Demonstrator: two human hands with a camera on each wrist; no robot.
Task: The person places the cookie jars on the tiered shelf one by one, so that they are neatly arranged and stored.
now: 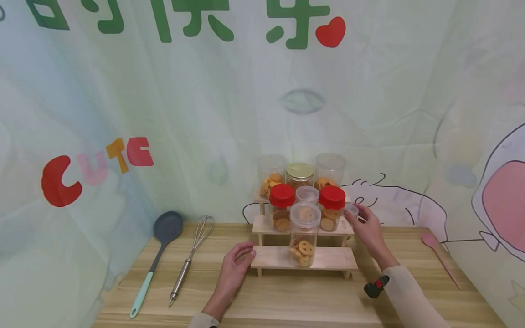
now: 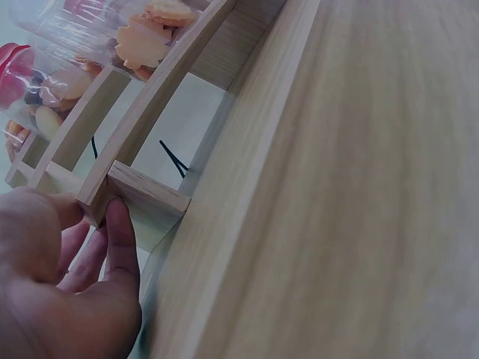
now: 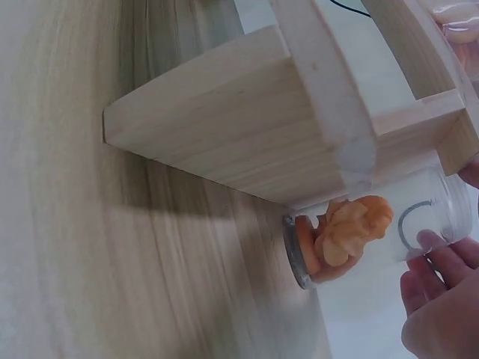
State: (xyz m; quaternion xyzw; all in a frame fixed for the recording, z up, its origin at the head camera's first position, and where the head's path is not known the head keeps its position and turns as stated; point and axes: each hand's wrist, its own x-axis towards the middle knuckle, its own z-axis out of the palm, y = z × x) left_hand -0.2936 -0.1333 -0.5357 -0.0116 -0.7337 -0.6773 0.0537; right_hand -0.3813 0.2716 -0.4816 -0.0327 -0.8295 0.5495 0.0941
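A wooden three-step display rack (image 1: 266,257) stands on the table, bearing several jars of cookies. My left hand (image 1: 235,269) grips the left end of its lowest board; in the left wrist view the thumb is above that board (image 2: 131,138) and a finger below. My right hand (image 1: 368,228) holds a clear plastic jar (image 3: 400,224) near its top, at the rack's right side. Cookies lie in the bottom of this jar. Its base is at the tabletop, but I cannot tell whether it touches. On the lowest step stands another clear jar (image 1: 305,237) with pretzel-shaped cookies.
Two red-lidded jars (image 1: 282,196) flank a clear-lidded one on the middle step. A gold-lidded jar (image 1: 300,172) stands between two clear jars on top. A slotted turner (image 1: 164,237) and a whisk (image 1: 188,262) lie left, a pink spoon (image 1: 439,255) right. A printed cloth hangs behind.
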